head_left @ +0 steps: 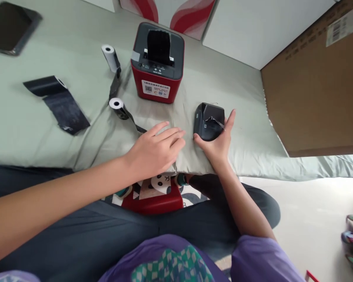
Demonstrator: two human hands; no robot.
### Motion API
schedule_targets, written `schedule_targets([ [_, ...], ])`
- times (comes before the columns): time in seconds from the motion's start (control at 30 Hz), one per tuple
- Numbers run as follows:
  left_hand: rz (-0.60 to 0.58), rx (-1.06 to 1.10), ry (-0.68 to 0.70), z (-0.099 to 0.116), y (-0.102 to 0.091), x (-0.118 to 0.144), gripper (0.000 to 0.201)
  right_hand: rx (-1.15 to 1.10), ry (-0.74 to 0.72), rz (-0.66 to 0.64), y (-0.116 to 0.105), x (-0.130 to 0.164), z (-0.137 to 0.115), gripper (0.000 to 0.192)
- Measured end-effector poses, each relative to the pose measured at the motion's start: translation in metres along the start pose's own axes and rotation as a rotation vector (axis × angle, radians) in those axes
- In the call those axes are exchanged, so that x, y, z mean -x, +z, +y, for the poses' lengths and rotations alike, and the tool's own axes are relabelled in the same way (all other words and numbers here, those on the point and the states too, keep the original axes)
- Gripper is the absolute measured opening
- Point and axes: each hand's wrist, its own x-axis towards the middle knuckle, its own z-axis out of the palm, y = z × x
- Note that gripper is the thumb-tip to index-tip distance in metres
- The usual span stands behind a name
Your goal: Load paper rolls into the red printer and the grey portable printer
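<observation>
My right hand (pixel 219 141) cups a small black device (pixel 208 121) that lies on the pale green sheet (pixel 247 129), thumb on its left side and fingers along its right. My left hand (pixel 155 150) rests flat on the sheet just left of it, fingers spread, holding nothing. Behind both stands a red and grey label printer (pixel 158 62) with its lid up. Two paper rolls lie left of the printer, one far (pixel 109 55) and one near (pixel 117 105), with a dark strip trailing from the near one toward my left hand.
A black curled sheet (pixel 57 102) lies at the left, a dark phone or tablet (pixel 10 27) at the far left corner. A big cardboard box (pixel 317 90) stands at the right. My dark trousers and a red printed bag (pixel 153 196) lie below the edge.
</observation>
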Motion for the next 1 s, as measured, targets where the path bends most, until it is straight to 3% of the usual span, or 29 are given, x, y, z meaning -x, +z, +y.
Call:
schedule_targets([
  [0.1, 0.003, -0.030, 0.022, -0.004, 0.003, -0.001, 0.027, 0.023, -0.041, 0.160, 0.004, 0.011, -0.008, 0.130],
  [0.3, 0.009, -0.370, 0.187, -0.014, 0.013, -0.001, 0.032, -0.021, -0.109, 0.127, 0.017, 0.019, -0.005, 0.137],
  [0.5, -0.025, -0.771, 0.287, -0.008, 0.011, -0.010, 0.035, -0.040, -0.177, 0.132, 0.020, 0.014, 0.011, 0.140],
  [0.7, -0.066, -0.912, 0.282, -0.008, 0.002, -0.022, 0.045, -0.037, -0.206, 0.131, 0.020, 0.015, 0.014, 0.137],
  [1.0, -0.156, -0.858, 0.245, -0.010, -0.006, -0.032, 0.051, -0.032, -0.215, 0.122, 0.019, 0.015, 0.015, 0.136],
])
